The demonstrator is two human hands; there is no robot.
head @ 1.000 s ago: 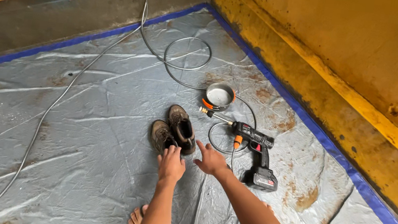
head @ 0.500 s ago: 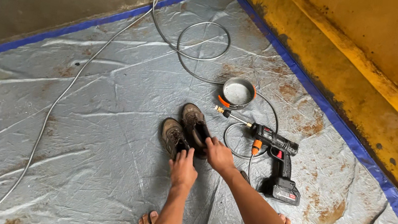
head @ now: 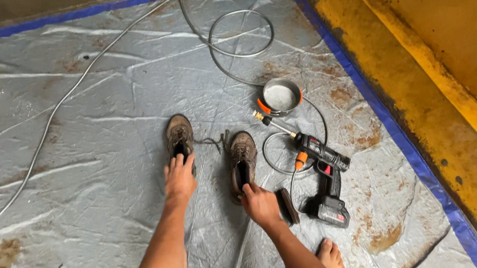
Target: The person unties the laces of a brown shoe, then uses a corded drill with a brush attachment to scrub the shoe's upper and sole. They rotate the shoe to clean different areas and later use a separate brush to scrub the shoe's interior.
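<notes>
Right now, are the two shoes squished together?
No. The left shoe and right shoe lie apart, bare tarp between them.

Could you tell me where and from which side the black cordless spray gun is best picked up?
Grip the spray gun by its upright handle between body and battery base, coming from the right, near side; the hose and nozzle leave its far-left end.

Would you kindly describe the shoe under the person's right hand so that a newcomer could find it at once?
Start at the grey tarp with its blue edge, then find the pair of muddy brown shoes near its middle. The wanted shoe is the one nearer the cordless spray gun, with the right hand at its heel. The other shoe lies under the left hand.
</notes>
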